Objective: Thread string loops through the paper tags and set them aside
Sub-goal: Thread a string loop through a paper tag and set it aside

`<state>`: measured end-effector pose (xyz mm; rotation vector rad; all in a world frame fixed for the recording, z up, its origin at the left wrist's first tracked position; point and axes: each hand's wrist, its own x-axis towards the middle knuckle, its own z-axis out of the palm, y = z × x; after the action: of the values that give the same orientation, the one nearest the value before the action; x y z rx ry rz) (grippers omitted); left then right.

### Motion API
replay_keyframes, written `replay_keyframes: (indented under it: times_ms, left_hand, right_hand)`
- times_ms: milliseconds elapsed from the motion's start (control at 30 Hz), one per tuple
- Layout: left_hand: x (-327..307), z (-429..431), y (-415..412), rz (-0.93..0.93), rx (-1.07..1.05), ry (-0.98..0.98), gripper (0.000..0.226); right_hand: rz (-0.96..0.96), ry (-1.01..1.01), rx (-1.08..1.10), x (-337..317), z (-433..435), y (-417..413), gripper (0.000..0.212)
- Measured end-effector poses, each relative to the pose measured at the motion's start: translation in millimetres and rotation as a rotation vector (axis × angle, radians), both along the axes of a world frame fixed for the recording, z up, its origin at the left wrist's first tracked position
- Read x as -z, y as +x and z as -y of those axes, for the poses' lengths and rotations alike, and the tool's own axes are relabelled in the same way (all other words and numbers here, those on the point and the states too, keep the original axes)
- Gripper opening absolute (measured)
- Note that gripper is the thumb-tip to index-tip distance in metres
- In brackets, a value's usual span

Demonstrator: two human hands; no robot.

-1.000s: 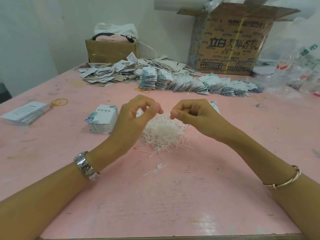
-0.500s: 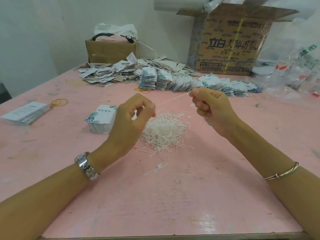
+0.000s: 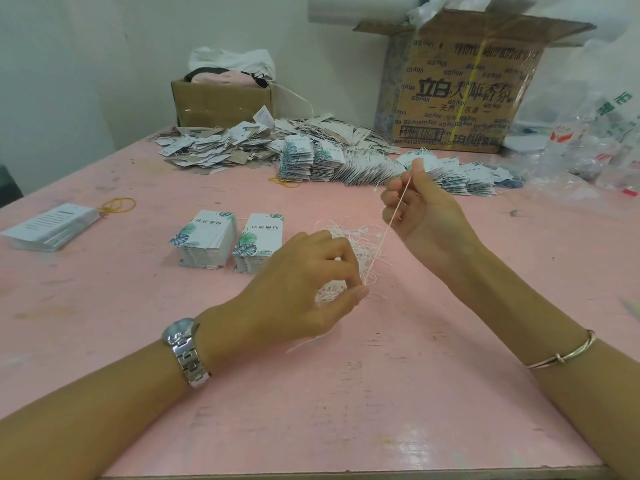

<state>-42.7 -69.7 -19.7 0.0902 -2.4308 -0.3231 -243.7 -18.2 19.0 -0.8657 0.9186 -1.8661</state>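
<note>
A tangled heap of white string loops (image 3: 360, 247) lies mid-table. My right hand (image 3: 422, 213) is raised above it and pinches one string loop (image 3: 394, 213), which runs taut down toward the heap. My left hand (image 3: 304, 289) hovers low in front of the heap, thumb and fingers curled together at the string's lower end. Two stacks of leaf-printed paper tags (image 3: 207, 240) (image 3: 258, 242) stand just left of the heap. Rows of threaded tags (image 3: 346, 161) lie further back.
A loose pile of tags (image 3: 221, 143) spreads at the back left. A small cardboard box (image 3: 221, 102) and a big printed carton (image 3: 464, 88) stand against the wall. A white card stack (image 3: 52, 226) and rubber bands (image 3: 117, 206) lie left; plastic bags (image 3: 595, 150) at right.
My right hand has lifted up and to the right, drawing one string out of the heap. My left hand has dropped lower and nearer, uncovering the second tag stack.
</note>
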Motion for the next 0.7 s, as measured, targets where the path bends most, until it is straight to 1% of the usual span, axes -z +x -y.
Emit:
replay_keyframes:
  times_ms: [33, 100, 200, 267, 367, 400, 500, 633, 700]
  left_hand:
    - [0.4, 0.3, 0.1, 0.01, 0.007, -0.011, 0.018]
    - [1.5, 1.1, 1.3, 0.037, 0.023, -0.046, 0.018]
    - [3.1, 1.7, 1.6, 0.041, 0.0, -0.1, 0.02]
    - [3.9, 2.1, -0.5, -0.055, -0.089, -0.058, 0.023]
    - [1.0, 6.0, -1.5, -0.311, -0.253, 0.128, 0.028]
    - [-0.4, 7.1, -1.0, -0.353, -0.279, 0.161, 0.032]
    - [-1.5, 9.0, 0.1, -0.361, -0.28, 0.141, 0.034]
    - [-4.5, 10.4, 0.3, -0.384, -0.213, 0.169, 0.014]
    - [-5.6, 11.2, 1.6, -0.37, -0.195, 0.177, 0.012]
  right_hand:
    - [-0.007, 0.0, -0.056, -0.6, -1.0, 2.0, 0.03]
    - [-0.103, 0.018, -0.145, -1.5, -3.2, 6.9, 0.031]
    - [-0.374, 0.063, -0.2, 0.1, -7.2, 16.3, 0.034]
    - [-0.544, 0.099, -0.209, 3.0, -9.7, 23.6, 0.036]
    - [-0.716, 0.163, -0.237, 5.4, -12.5, 33.1, 0.028]
    - [-0.745, 0.168, -0.244, 5.4, -13.3, 35.4, 0.027]
    - [-0.782, 0.166, -0.24, 3.4, -14.6, 37.6, 0.026]
    - [-0.805, 0.174, -0.231, 1.6, -16.0, 35.3, 0.023]
    - [-0.801, 0.171, -0.243, 2.3, -16.3, 35.2, 0.021]
